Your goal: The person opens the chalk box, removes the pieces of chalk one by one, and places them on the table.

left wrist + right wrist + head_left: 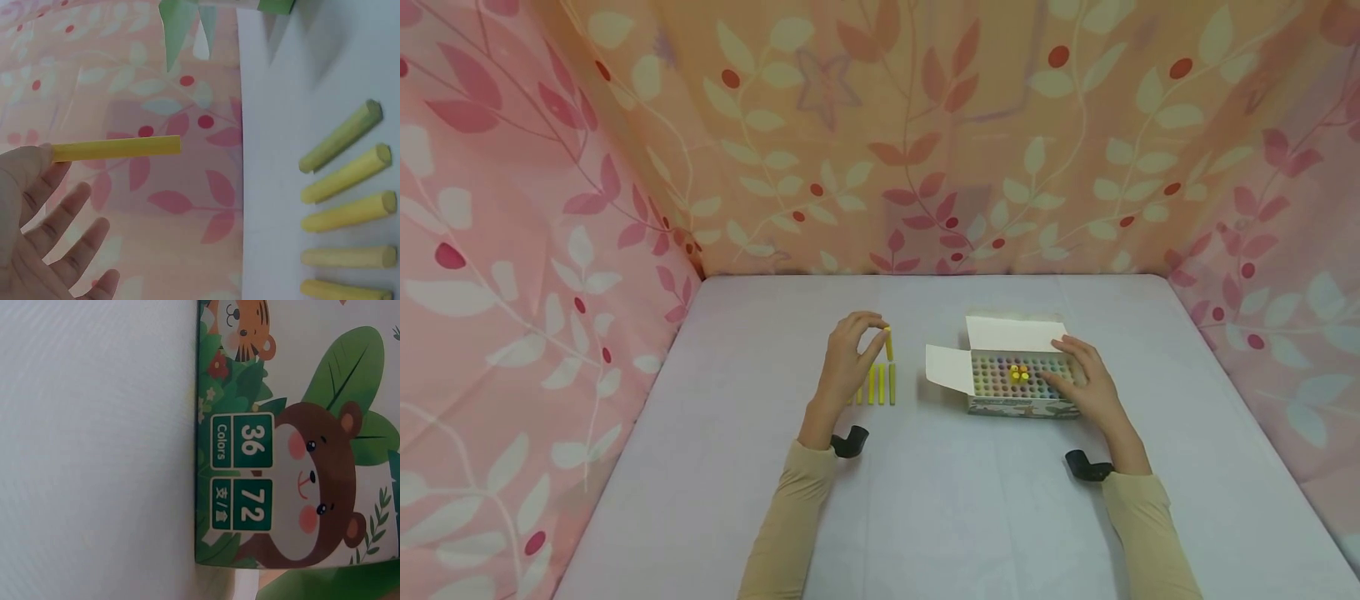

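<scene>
My left hand [852, 354] pinches one end of a yellow chalk stick [119, 149] between thumb and fingertips, its other fingers spread apart. In the head view, that stick points down above a row of several chalk sticks [882, 385] on the table. The row runs from yellow to pale and olive tones in the left wrist view. My right hand [1092, 387] rests at the right side of an open chalk box [1022, 408], fingers extended over its edge and thumb reaching over the grid. A few yellow chalk ends [1019, 374] stand up from the box's multicoloured grid.
The box's white lid [1017, 333] is folded back and a side flap [949, 368] sticks out left. Bear artwork [312, 481] and "36 Colors" mark its side. A white cloth covers the table [925, 500]; patterned curtains [880, 167] enclose it behind and at both sides.
</scene>
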A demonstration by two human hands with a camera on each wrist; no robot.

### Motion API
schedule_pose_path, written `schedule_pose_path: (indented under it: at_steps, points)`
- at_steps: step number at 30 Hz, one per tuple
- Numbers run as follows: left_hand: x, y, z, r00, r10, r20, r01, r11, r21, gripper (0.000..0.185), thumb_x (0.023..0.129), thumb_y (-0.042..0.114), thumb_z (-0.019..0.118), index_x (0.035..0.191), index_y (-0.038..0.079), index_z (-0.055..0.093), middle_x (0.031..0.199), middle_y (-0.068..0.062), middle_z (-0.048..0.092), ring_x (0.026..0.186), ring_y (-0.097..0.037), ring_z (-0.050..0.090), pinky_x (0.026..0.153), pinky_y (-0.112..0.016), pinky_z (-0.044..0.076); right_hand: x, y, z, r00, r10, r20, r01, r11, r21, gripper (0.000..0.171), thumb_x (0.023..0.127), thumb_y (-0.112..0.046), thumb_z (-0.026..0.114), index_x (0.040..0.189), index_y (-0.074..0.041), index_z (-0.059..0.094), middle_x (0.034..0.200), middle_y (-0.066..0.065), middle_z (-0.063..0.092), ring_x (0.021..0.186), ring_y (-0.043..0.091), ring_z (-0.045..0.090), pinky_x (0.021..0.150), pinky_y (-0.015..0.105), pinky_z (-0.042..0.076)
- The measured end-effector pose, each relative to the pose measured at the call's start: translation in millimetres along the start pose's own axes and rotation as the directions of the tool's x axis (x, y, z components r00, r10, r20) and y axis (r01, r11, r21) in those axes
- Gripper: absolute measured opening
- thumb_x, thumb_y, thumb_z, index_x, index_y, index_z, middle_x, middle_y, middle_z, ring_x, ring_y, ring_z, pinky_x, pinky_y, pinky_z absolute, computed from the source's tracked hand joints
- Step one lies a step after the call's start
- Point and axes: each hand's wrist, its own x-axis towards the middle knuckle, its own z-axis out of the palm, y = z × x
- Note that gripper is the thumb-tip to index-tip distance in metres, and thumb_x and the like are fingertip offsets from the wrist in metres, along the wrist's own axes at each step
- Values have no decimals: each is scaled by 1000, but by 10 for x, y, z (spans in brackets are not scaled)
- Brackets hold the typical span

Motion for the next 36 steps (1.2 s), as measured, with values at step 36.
schedule_pose_path:
  at_steps: [36]
  points:
    - [-387,-497,-428,944,-283,171,257,954,157,22,91,29,58,101,10,64,115,-5,59,113,-27,52,97,-48,38,-7,-16,5,1000,9,-5,-9,1000,-24,61,85,-30,67,137,-12,42,147,16,26,135,45,21,97,71,17]
